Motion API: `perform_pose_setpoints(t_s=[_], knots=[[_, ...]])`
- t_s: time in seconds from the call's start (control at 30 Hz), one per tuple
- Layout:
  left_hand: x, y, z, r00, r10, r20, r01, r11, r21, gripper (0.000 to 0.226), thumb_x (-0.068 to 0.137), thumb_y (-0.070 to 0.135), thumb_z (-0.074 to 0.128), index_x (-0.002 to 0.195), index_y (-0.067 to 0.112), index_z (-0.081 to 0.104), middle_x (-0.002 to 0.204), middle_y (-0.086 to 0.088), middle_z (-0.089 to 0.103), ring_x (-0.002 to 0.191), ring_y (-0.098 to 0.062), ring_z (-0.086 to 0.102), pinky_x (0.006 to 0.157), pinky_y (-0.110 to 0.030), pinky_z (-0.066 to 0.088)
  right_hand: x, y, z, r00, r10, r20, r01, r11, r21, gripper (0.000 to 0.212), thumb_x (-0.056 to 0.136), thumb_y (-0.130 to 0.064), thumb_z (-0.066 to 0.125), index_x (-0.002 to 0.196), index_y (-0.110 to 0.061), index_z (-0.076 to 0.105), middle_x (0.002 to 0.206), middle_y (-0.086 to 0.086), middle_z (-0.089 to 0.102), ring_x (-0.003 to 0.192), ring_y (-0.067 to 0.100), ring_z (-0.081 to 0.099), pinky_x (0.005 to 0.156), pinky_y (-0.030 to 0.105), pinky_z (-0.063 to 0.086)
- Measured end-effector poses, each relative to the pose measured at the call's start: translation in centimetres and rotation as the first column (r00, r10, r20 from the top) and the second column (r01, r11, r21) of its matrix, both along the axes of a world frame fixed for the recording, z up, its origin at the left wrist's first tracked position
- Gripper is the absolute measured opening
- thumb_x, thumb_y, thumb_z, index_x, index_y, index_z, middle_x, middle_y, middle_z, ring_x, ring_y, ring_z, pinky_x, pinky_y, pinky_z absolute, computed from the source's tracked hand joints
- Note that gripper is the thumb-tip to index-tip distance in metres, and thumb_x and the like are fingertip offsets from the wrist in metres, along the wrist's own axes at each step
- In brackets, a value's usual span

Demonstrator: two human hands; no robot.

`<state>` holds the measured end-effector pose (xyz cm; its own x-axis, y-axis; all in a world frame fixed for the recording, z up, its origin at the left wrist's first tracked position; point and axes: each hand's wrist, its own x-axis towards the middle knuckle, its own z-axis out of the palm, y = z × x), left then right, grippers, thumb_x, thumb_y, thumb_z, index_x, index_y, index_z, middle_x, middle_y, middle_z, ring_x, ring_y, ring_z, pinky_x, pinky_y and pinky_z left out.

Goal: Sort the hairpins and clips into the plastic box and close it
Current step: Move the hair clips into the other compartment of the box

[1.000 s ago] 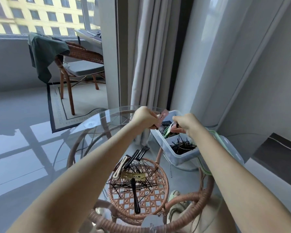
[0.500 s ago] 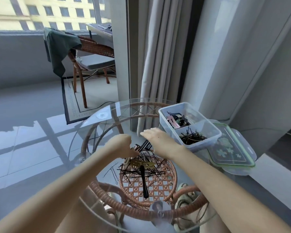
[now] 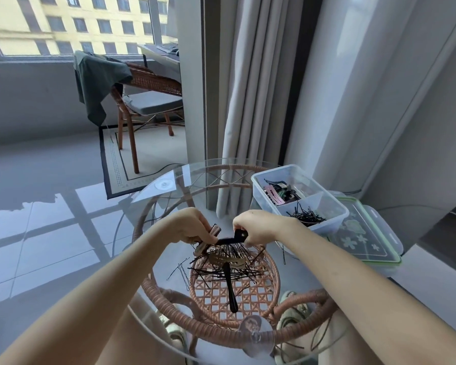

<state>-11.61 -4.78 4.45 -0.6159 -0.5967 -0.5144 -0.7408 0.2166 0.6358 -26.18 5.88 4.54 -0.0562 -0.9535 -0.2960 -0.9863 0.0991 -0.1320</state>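
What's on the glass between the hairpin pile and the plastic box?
Head view: one stray hairpin lies on the glass tabletop there, just below the right hand and its wrist.

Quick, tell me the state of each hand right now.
Left hand: closed, gripping a beige clip.
Right hand: closed, pinching a black clip.
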Motion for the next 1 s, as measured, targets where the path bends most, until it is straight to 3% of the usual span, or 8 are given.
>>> perform_pose_setpoints(t_s=[0.1, 0.3, 0.43, 0.63, 0.77, 0.83, 0.9, 1.0], knots=[[0.4, -0.6, 0.2, 0.992, 0.094, -0.079, -0.089, 0.994, 0.061, 0.029, 0.068, 0.014, 0.079, 0.091, -0.001, 0.07, 0.064, -0.002, 0.059, 0.055, -0.01, 0.051, 0.044, -0.013, 0.044, -0.1, 0.9, -0.1, 0.998, -0.05, 0.027, 0.051, 0.998, -0.035, 0.02, 0.078, -0.014, 0.07, 0.092, -0.005, 0.058, 0.095, 0.009, 0.059, 0.081, 0.024, 0.054, 0.065, 0.032, 0.041], [0.7, -1.2, 1.0, 0.944, 0.216, -0.25, -0.15, 0.954, 0.259, 0.03, 0.075, 0.015, 0.072, 0.098, -0.002, 0.065, 0.084, -0.011, 0.067, 0.073, -0.016, 0.061, 0.065, -0.023, 0.05, 0.3, 2.8, 0.8, 0.992, -0.123, 0.021, 0.125, 0.97, -0.21, 0.013, 0.085, -0.017, 0.059, 0.093, -0.007, 0.055, 0.099, 0.012, 0.061, 0.091, 0.03, 0.056, 0.068, 0.034, 0.041], [0.9, -1.3, 1.9, 0.911, 0.229, -0.344, -0.125, 0.946, 0.3, 0.011, 0.076, 0.016, 0.07, 0.079, 0.007, 0.065, 0.092, -0.018, 0.07, 0.083, -0.027, 0.067, 0.077, -0.031, 0.055, 0.2, 4.4, 2.2, 0.98, -0.194, 0.051, 0.198, 0.891, -0.408, 0.009, 0.083, -0.017, 0.056, 0.088, -0.011, 0.054, 0.089, 0.009, 0.063, 0.082, 0.029, 0.055, 0.062, 0.032, 0.038], [0.4, -1.4, 3.4, 0.897, 0.184, -0.402, -0.081, 0.962, 0.26, 0.008, 0.077, 0.017, 0.07, 0.077, 0.01, 0.067, 0.084, -0.014, 0.074, 0.076, -0.023, 0.07, 0.061, -0.024, 0.055, -4.6, 4.0, 4.1, 0.902, -0.431, 0.026, 0.338, 0.666, -0.665, 0.006, 0.08, -0.01, 0.058, 0.086, -0.008, 0.06, 0.081, 0.015, 0.066, 0.074, 0.034, 0.059, 0.056, 0.031, 0.034], [-0.6, -1.1, 4.3, 0.871, 0.181, -0.457, -0.04, 0.953, 0.3, 0.009, 0.078, 0.016, 0.068, 0.078, 0.007, 0.068, 0.079, -0.014, 0.074, 0.074, -0.025, 0.071, 0.066, -0.029, 0.059, -8.4, 1.6, 4.7, 0.856, -0.51, -0.083, 0.382, 0.733, -0.563, 0.014, 0.083, -0.005, 0.056, 0.095, -0.01, 0.062, 0.093, 0.012, 0.068, 0.088, 0.032, 0.06, 0.062, 0.03, 0.037], [-1.0, -1.1, 4.5, 0.852, 0.202, -0.482, -0.037, 0.943, 0.329, 0.011, 0.078, 0.015, 0.068, 0.08, 0.004, 0.068, 0.083, -0.018, 0.074, 0.074, -0.028, 0.071, 0.067, -0.031, 0.06, -8.7, 0.9, 4.8, 0.872, -0.48, -0.097, 0.377, 0.785, -0.492, 0.025, 0.086, -0.016, 0.059, 0.111, -0.016, 0.06, 0.111, 0.009, 0.066, 0.104, 0.03, 0.055, 0.078, 0.033, 0.044], [-1.3, -1.0, 4.6, 0.841, 0.222, -0.493, -0.043, 0.936, 0.348, 0.013, 0.079, 0.015, 0.068, 0.082, 0.003, 0.068, 0.085, -0.018, 0.073, 0.072, -0.027, 0.071, 0.064, -0.03, 0.059, -7.2, 0.8, 4.9, 0.919, -0.386, 0.084, 0.374, 0.78, -0.502, 0.028, 0.09, -0.027, 0.055, 0.116, -0.021, 0.06, 0.114, 0.003, 0.066, 0.108, 0.026, 0.053, 0.087, 0.036, 0.045], [-1.8, -0.8, 4.6, 0.838, 0.222, -0.498, -0.025, 0.928, 0.371, 0.013, 0.079, 0.015, 0.068, 0.082, 0.003, 0.068, 0.081, -0.016, 0.074, 0.067, -0.024, 0.071, 0.056, -0.025, 0.056, -3.3, 1.9, 5.2, 0.885, -0.142, 0.443, 0.364, 0.805, -0.469, 0.025, 0.093, -0.033, 0.049, 0.079, -0.045, 0.065, 0.067, -0.022, 0.064, 0.07, -0.003, 0.057, 0.062, 0.018, 0.042]])
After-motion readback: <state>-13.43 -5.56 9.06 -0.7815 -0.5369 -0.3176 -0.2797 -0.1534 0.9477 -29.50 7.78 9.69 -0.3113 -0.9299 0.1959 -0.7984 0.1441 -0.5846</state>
